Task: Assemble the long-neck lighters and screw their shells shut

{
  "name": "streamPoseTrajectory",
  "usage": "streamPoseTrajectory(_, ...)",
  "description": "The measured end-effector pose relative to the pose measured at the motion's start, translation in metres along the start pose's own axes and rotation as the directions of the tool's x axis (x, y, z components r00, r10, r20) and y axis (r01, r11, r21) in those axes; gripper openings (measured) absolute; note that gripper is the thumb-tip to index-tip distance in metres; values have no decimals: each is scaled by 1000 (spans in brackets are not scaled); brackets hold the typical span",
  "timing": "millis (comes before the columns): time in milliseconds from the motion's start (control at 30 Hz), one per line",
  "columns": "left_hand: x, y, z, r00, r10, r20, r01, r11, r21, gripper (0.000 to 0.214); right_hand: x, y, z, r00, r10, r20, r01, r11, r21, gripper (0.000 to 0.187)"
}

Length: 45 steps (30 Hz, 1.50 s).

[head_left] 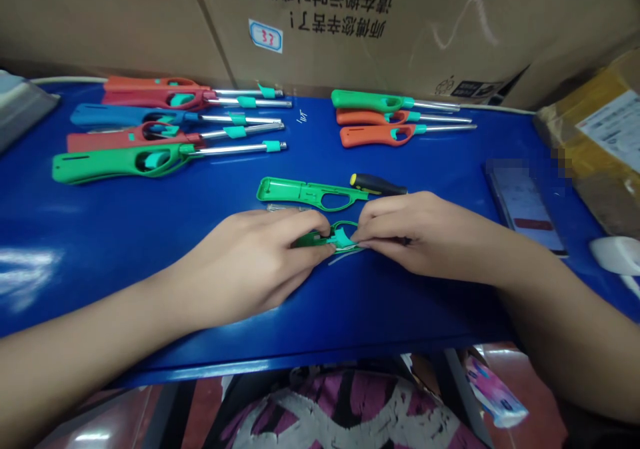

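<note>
Both my hands meet over a green lighter body (327,238) with a teal trigger, lying on the blue table (150,236). My left hand (255,262) is closed around its left part. My right hand (415,232) pinches its right end with fingers together. Most of the piece is hidden under my fingers. Just behind it lies an open green lighter shell half (310,192), and a black screwdriver with a yellow tip (377,184) rests beside that shell.
Several assembled long-nosed lighters (165,119) in green, red, blue and orange lie at the back left. Three more lighters (395,117) lie at the back centre. A phone (525,206) lies at right. Cardboard boxes (350,22) wall the back. A brown parcel (600,136) sits at far right.
</note>
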<state>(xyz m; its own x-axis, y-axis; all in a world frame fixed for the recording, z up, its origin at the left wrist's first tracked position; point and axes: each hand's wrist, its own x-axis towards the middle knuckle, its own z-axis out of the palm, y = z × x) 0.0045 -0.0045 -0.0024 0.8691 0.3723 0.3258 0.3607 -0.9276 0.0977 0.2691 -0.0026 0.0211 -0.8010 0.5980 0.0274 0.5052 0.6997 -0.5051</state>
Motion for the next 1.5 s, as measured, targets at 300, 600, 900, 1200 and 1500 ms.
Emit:
streamPoseTrajectory(300, 1, -1, 1, 1000, 12, -15, -12, 999, -34, 23, 2, -1, 0, 998, 57, -16, -57, 998, -12, 14)
streamPoseTrajectory(600, -1, -1, 3, 1000, -27, -6, 26, 992, -122, 21, -9, -8, -7, 997, 74, 30, -68, 987, -149, 19)
streamPoseTrajectory(900, -2, 0, 5, 998, -58, -10, 56, 987, -152, 22, -14, -13, -7, 994, 74, 81, -51, 966, -254, 22)
streamPoseTrajectory(1200, -3, 0, 5, 997, -76, 9, 77, 983, -166, 23, -18, -15, -8, 998, 24, 57, -10, 974, -225, 24)
streamPoseTrajectory(1500, -2, 1, 4, 994, -95, 52, 102, 981, -163, 26, -20, -19, -7, 975, 106, 197, -73, 983, -169, 32)
